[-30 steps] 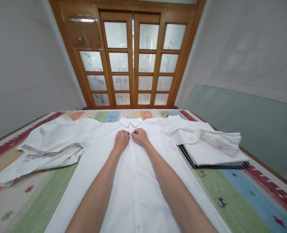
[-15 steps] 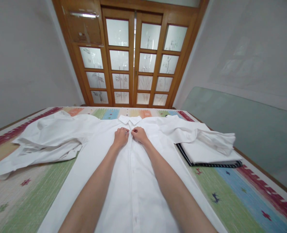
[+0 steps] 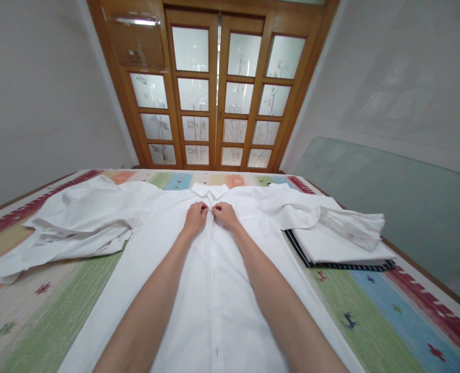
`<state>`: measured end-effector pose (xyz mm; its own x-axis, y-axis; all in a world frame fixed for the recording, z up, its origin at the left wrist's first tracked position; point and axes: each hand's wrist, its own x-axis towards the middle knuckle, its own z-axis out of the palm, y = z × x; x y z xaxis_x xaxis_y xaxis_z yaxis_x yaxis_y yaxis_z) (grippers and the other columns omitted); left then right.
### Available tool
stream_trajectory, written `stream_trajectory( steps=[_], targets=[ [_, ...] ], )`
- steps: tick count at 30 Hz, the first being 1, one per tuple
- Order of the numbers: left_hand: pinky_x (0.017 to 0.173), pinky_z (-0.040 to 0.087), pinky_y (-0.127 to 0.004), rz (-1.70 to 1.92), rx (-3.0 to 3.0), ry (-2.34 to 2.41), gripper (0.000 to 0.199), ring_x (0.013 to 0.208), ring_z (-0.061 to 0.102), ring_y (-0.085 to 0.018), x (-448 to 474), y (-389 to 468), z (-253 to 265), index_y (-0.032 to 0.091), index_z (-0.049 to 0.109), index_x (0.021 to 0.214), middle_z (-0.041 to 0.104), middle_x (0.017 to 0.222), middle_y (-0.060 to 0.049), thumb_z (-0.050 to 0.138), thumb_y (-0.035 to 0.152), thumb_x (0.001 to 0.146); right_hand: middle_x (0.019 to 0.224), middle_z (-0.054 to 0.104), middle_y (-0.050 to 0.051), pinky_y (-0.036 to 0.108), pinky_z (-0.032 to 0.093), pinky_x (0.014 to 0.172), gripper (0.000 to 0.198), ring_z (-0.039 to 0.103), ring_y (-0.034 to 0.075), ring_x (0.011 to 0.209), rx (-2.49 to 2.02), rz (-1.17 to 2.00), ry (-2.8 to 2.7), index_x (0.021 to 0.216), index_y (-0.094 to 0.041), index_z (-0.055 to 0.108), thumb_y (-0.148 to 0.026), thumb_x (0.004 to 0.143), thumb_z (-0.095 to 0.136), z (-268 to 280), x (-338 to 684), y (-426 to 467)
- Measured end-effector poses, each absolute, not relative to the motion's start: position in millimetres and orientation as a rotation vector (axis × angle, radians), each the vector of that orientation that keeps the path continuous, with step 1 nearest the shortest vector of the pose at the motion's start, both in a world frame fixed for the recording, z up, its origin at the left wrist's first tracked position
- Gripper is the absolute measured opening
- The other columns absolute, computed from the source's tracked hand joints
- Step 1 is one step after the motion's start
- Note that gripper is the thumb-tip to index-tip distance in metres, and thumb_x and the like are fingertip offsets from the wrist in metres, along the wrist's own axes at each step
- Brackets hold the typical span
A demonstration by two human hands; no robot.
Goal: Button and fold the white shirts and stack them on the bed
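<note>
A white long-sleeved shirt [image 3: 168, 207] lies front up with its collar [image 3: 210, 190] at the far end and its sleeves out to both sides. My left hand [image 3: 196, 216] pinches the front placket just below the collar. From the other side my right hand [image 3: 224, 213] pinches the same edge, its fingertips almost touching the left ones. The small spot between the fingers, where a button may be, is hidden. Below the hands the placket runs straight down between my forearms.
Folded white cloth and a black striped piece [image 3: 300, 248] lie under the right sleeve. A colourful patterned cloth [image 3: 370, 311] covers the table. Beyond stand wooden doors with glass panes [image 3: 193, 93]; a pale green glass panel [image 3: 354, 181] leans at the right wall.
The view has shifted slightly. Both hands stay at the same place on the placket, with only small finger movements.
</note>
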<state>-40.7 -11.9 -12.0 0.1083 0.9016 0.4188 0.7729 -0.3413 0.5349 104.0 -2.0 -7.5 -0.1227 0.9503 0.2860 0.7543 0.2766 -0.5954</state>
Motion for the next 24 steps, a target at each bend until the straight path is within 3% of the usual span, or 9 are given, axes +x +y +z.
stream_trajectory(
  steps=[13,24],
  targets=[
    [0.085,0.047,-0.035,1.081,2.194,1.594,0.011,0.085,0.060,-0.021,-41.1,-11.8,-10.0,0.019,0.062,0.079,0.068,0.085,-0.007,0.052,0.017,0.083,0.095,0.075,0.005,0.023,0.044,0.079,0.025,0.066,0.016,0.088,-1.539,0.415,-1.960,0.090,-0.019,0.077,-0.022,0.084,0.052,-5.6,103.5,-1.5],
    [0.078,0.049,-0.031,1.100,2.053,1.590,0.010,0.078,0.064,-0.018,-40.3,-13.2,-11.1,0.019,0.061,0.087,0.070,0.086,-0.004,0.052,0.019,0.083,0.096,0.075,0.003,0.023,0.045,0.081,0.024,0.066,0.016,0.090,-1.521,0.445,-1.936,0.089,-0.021,0.076,-0.024,0.085,0.053,-7.3,104.1,-0.1]
  ],
)
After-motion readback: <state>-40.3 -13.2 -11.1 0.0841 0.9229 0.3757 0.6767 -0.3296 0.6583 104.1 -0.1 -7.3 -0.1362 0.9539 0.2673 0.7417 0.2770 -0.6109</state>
